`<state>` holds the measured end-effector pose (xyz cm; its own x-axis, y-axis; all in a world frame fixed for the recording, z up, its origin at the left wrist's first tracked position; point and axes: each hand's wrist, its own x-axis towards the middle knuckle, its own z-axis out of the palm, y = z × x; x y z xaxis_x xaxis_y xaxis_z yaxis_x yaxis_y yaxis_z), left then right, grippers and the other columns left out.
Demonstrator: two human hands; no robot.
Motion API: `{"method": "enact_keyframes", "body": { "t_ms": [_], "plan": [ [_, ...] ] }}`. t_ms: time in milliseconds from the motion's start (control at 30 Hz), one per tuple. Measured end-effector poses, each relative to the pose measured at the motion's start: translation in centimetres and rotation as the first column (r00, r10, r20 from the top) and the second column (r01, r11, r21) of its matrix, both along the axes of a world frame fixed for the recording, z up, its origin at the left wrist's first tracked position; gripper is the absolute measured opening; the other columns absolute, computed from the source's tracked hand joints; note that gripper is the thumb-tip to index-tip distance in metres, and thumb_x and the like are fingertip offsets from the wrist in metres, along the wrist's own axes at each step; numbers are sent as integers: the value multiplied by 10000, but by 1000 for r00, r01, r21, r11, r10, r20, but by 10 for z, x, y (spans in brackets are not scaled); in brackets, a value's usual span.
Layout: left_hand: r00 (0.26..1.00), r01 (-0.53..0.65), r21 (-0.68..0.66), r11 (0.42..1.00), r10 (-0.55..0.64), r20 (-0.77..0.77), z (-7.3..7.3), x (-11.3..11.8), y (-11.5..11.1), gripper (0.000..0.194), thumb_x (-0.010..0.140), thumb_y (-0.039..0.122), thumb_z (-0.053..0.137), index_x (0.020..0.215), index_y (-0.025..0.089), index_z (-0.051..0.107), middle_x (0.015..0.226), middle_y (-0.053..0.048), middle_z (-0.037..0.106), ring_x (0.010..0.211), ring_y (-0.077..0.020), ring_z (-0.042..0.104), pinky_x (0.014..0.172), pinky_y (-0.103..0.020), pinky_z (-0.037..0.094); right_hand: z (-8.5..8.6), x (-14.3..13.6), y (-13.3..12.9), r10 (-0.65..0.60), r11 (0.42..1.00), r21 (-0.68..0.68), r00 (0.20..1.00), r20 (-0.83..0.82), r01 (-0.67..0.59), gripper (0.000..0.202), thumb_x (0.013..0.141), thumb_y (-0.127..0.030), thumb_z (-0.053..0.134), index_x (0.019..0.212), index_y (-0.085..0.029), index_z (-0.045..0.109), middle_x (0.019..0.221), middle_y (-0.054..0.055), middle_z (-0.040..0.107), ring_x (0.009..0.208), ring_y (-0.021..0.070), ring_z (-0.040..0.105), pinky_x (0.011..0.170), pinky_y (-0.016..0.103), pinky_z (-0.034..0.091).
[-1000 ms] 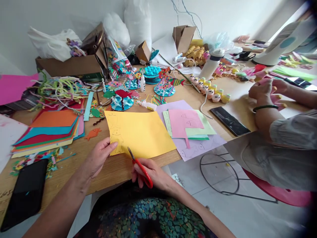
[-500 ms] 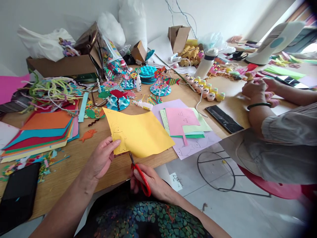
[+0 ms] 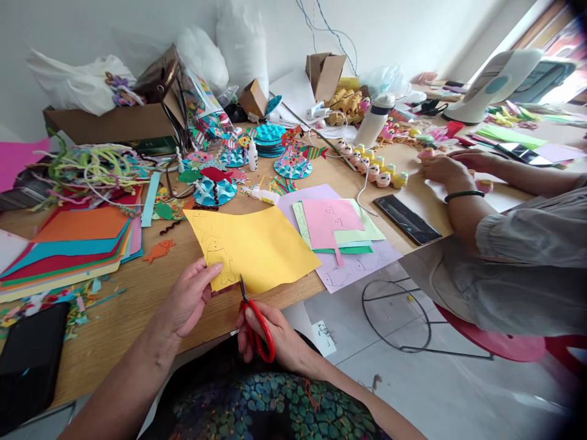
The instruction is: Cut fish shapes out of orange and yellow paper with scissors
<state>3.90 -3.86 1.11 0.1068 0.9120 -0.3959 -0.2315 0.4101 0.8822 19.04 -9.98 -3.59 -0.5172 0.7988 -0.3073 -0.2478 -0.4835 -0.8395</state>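
A yellow sheet of paper (image 3: 266, 244) with fish outlines drawn along its left side is pinched at its lower left corner by my left hand (image 3: 190, 299), thumb on top. My right hand (image 3: 270, 336) grips red-handled scissors (image 3: 261, 330), whose blades meet the lower edge of the sheet just right of a drawn fish. A cut-out orange fish (image 3: 159, 251) lies on the table to the left of the sheet. Right of it rest a pink sheet (image 3: 321, 221) with drawn fish and a lilac sheet (image 3: 380, 260), with green paper between them.
Coloured paper is stacked (image 3: 82, 226) at the left, near a black phone (image 3: 32, 360). Blue fish decorations (image 3: 215, 190) and glue bottles (image 3: 253, 154) stand behind the yellow sheet. Another phone (image 3: 407, 219) lies before a co-worker's hands (image 3: 447, 171) at the right.
The scissor blades now show over the yellow paper, reaching slightly higher into it. My left hand keeps its hold. The co-worker's hands have shifted lower and flatter, and the view has moved slightly.
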Motion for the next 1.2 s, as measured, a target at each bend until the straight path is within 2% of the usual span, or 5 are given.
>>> {"method": "enact_keyframes", "body": {
  "t_ms": [200,433,700,1000,1200],
  "plan": [
    [999,-19,-10,1000,18,-35,-3,-5,0,255,674,302,731,890,180,668,915,-34,753,844,-224,692,682,-315,563,-1,-4,-3,0,1000,-13,1000,-24,-1,528,782,-697,471,813,-170,493,532,-36,528,429,86,497,415,187,345],
    [999,-16,-19,1000,16,-28,-3,-5,1,309,652,312,741,922,176,678,888,-31,759,850,-225,692,698,-301,549,-11,-6,-4,-3,999,-46,1000,9,3,547,745,-722,493,763,-176,465,495,-39,535,368,74,454,362,174,329],
    [1000,25,-26,999,-25,-17,-3,-6,-1,262,663,311,741,883,175,698,820,-15,761,762,-198,693,675,-278,533,0,-1,2,20,1000,-24,1000,-3,-20,538,768,-704,487,799,-166,486,546,-25,553,407,75,494,405,174,346],
    [998,-4,-31,1000,2,-67,-1,-1,-2,323,594,335,769,858,159,710,710,-10,748,628,-183,669,613,-273,504,3,1,0,44,999,-29,998,-37,-45,582,795,-698,454,877,-132,560,557,2,575,441,98,534,415,184,364],
    [998,5,-41,999,-7,-55,-4,-2,-2,315,604,329,760,865,161,708,715,-7,747,611,-173,661,614,-271,498,-1,-1,0,1,999,-33,999,-35,-2,601,780,-702,470,864,-118,586,519,-8,559,399,88,512,381,175,345]
  ]
}}
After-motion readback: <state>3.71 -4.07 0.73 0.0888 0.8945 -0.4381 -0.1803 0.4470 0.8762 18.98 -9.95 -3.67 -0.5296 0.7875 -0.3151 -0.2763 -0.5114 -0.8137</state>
